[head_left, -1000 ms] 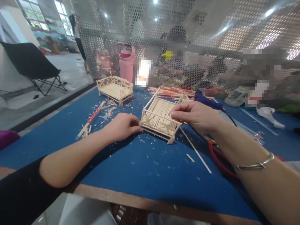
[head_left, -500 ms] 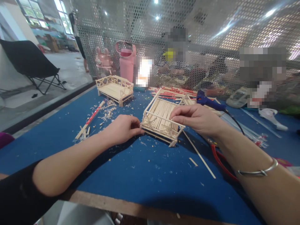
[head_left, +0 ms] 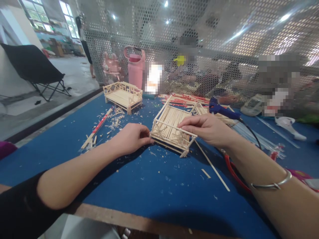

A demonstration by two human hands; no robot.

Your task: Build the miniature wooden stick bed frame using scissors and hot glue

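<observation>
A miniature daybed (head_left: 171, 116) built of pale wooden sticks sits in the middle of the blue table, its railing side facing me. My left hand (head_left: 134, 137) is closed, thumb and fingers pinching its near left corner. From the right, my right hand (head_left: 205, 127) reaches over the top rail; its thumb and fingertips are closed at the rail, and whatever small piece may be between them is hidden. A similar finished-looking miniature daybed (head_left: 123, 96) stands farther back on the left. A loose thin stick (head_left: 211, 166) lies by the right corner.
A blue glue gun (head_left: 223, 109) with a dark cord lies behind my right hand. Red-handled scissors (head_left: 233, 171) are partly under my right forearm. Red-and-pale sticks (head_left: 184, 99), wood scraps (head_left: 116, 118), a pink tumbler (head_left: 136, 71) and a perforated metal screen (head_left: 154, 39) are around.
My right hand has shifted slightly left along the top rail. The left hand keeps its place at the corner, and the view has tilted a little.
</observation>
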